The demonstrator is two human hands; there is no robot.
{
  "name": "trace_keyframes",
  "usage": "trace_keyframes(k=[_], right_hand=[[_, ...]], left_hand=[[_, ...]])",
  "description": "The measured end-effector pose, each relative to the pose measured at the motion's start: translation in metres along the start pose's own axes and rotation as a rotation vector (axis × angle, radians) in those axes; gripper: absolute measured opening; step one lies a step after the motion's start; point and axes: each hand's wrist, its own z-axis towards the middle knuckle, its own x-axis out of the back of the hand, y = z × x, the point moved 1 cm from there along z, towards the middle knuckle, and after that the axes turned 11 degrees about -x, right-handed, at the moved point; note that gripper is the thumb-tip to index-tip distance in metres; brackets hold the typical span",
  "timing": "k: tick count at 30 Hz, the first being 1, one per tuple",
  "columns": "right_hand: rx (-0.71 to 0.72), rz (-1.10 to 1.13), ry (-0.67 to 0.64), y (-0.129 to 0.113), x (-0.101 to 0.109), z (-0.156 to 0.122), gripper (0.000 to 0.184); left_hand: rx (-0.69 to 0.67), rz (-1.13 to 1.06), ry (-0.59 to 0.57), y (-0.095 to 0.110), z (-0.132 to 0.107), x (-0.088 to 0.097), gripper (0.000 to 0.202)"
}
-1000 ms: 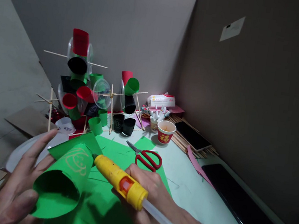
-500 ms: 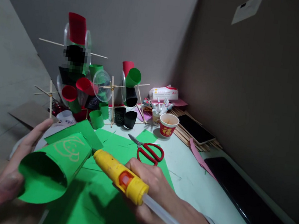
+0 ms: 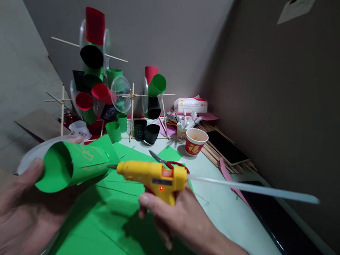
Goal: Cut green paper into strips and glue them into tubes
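Note:
My left hand (image 3: 29,205) holds a green paper tube (image 3: 91,167) on its side, open end toward the lower left, with a pale line drawing on its wall. Part of that hand's fingers is hidden behind the tube. A yellow hot glue gun (image 3: 147,173) is gripped in my right hand (image 3: 173,212), its red light lit and a long clear glue stick (image 3: 253,189) poking out behind. The gun's dark nozzle is at the tube's far right end; whether it touches I cannot tell. Green paper sheets (image 3: 129,240) lie beneath both hands.
Red-handled scissors (image 3: 165,160) lie just behind the gun. Farther back stand a red and white paper cup (image 3: 196,141), a cup of markers (image 3: 183,131) and a stick frame (image 3: 131,118) with paper tubes. A phone (image 3: 227,148) rests on wooden sticks; a long black object (image 3: 284,232) lies right.
The glue gun has turned from slanting to nearly level, its side now showing. My left hand has rolled the green tube and lifted it slightly; its drawing faces more upward.

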Motion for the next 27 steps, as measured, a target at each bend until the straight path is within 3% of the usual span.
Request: trace_keyframes(k=[3,5,10,16,22,27], right_hand=[[-0.153,0.309,-0.073,0.005,0.010,0.006,0.044],[-0.138,0.439,-0.072,0.011,0.016,0.011,0.045],[-0.152,0.434,0.011,0.021,0.022,0.022,0.051],[-0.251,0.319,0.079,0.022,0.041,0.022,0.040],[-0.377,0.224,0.165,0.032,0.083,-0.002,0.032],[-0.482,0.131,0.175,0.037,0.107,-0.029,0.032]], left_hand=[[0.030,-0.056,0.069,0.005,-0.009,-0.016,0.050],[0.069,-0.101,0.103,0.006,-0.010,-0.020,0.040],[0.091,-0.129,0.064,0.005,-0.003,-0.018,0.027],[0.158,-0.073,-0.025,-0.005,0.002,-0.011,0.037],[0.249,0.026,-0.218,-0.013,-0.001,-0.015,0.050],[0.198,0.297,-0.416,-0.023,-0.013,-0.020,0.072]])
